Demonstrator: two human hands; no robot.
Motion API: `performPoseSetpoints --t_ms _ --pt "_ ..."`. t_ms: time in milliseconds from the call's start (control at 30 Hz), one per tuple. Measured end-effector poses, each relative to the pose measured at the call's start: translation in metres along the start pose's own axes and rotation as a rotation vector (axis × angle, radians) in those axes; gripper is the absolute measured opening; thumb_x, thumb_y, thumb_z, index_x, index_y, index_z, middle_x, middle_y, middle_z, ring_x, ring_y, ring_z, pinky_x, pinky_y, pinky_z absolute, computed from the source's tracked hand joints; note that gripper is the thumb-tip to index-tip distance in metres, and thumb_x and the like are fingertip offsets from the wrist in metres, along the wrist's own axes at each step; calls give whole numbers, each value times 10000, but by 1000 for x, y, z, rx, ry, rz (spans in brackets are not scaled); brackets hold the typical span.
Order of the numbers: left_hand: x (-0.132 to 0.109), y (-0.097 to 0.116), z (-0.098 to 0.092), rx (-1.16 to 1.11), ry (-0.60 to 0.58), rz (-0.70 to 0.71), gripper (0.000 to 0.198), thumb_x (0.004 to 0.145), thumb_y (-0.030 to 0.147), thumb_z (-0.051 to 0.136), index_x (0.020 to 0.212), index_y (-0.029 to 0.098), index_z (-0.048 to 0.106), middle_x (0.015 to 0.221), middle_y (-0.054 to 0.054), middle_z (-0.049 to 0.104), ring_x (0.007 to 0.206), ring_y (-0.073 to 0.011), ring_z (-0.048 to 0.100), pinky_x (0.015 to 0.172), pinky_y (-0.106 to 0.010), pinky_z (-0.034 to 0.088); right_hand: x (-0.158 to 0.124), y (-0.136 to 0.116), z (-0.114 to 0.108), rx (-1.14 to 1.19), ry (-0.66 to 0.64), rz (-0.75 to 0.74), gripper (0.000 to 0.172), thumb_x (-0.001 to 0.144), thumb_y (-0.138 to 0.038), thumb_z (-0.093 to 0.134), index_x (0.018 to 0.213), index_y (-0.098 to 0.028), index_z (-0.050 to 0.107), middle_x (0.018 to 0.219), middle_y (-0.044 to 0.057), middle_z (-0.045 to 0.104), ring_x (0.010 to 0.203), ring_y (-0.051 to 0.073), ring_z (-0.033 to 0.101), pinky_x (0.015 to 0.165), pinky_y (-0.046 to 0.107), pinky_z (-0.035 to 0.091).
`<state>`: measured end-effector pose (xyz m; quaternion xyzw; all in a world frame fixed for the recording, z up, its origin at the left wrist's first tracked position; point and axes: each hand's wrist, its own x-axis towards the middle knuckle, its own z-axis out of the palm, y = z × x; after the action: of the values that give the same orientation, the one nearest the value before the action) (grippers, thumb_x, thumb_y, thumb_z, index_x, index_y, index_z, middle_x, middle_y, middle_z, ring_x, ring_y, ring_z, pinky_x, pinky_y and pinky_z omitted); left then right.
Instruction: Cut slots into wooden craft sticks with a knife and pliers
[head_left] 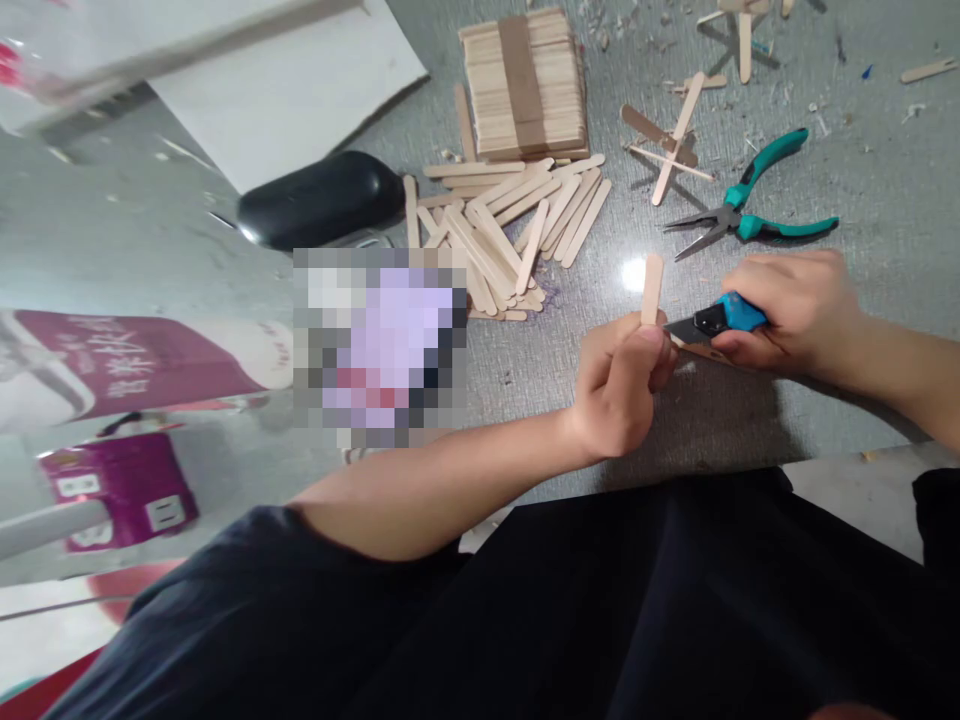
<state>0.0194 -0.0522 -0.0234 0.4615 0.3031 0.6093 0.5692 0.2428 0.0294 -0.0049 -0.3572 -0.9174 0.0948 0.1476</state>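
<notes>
My left hand [621, 385] pinches a wooden popsicle stick [653, 285], whose rounded end points up and away from me. In my right hand [802, 305] is a blue and black utility knife [731, 314], its blade out and pointing left. The blade's tip lies against the stick beside my left fingertips; the exact contact is partly hidden by the fingers. A strip of wood shows under the blade. Beyond my right hand lie teal-handled needle-nose pliers [731, 215] with their jaws apart.
Loose popsicle sticks [495, 235] lie heaped left of my hands, below a banded bundle [559, 85]. Crossed sticks [675, 150] rest near the pliers. Further left are a black case [322, 198], a blurred-out screen, a paper cup [150, 365] and a purple packet [124, 490]. Wood scraps dot the table.
</notes>
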Motion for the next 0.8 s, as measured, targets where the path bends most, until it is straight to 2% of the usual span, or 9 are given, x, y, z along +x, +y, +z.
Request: performPoseSetpoints --t_ms 67,167,333,533,633,700,800 --pt "-2 -1 -2 32 -2 -53 644 1250 536 561 687 269 398 556 78 294 477 -108 306 485 -290 289 -1 -2 -1 -12 -59 20 963 1112 -1024 83 921 -273 655 801 65 704 712 216 577 673 417 339" --pt "-4 -3 -3 52 -11 -50 654 1252 571 559 692 266 417 568 72 329 499 -110 330 501 -287 300 -1 -5 -1 -41 -121 44 924 1103 -1046 188 959 -276 679 826 63 720 734 215 580 690 417 333" --pt "-4 -4 -3 1 -42 21 580 1265 408 543 721 242 427 584 83 318 489 -82 291 502 -249 294 0 -4 -1 -36 -68 32 939 1092 -1062 176 913 -270 648 798 59 712 714 211 586 669 415 311" --pt "-1 -3 0 -18 -33 17 584 1246 422 557 708 253 405 568 86 273 468 -88 280 478 -256 285 2 -2 -8 -39 -206 52 906 1090 -1064 250 984 -276 683 863 67 758 777 230 639 698 414 347" --pt "0 -3 0 -61 -52 54 547 1247 360 545 731 252 398 577 91 261 458 -80 250 467 -244 264 2 -1 -7 -35 -197 24 912 1108 -1047 235 993 -268 694 862 68 757 765 220 629 697 411 344" --pt "1 -3 0 -60 -52 70 539 1255 346 529 741 252 395 584 86 286 460 -79 253 462 -239 260 1 1 -4 -29 -142 -9 930 1120 -1035 191 965 -260 681 833 61 741 731 208 609 681 405 336" --pt "0 -3 -1 -18 -48 58 571 1271 405 529 737 251 397 586 77 343 470 -78 297 467 -232 280 -1 2 -2 -19 -72 -56 952 1131 -1023 142 937 -254 669 794 47 715 687 198 590 654 398 313"
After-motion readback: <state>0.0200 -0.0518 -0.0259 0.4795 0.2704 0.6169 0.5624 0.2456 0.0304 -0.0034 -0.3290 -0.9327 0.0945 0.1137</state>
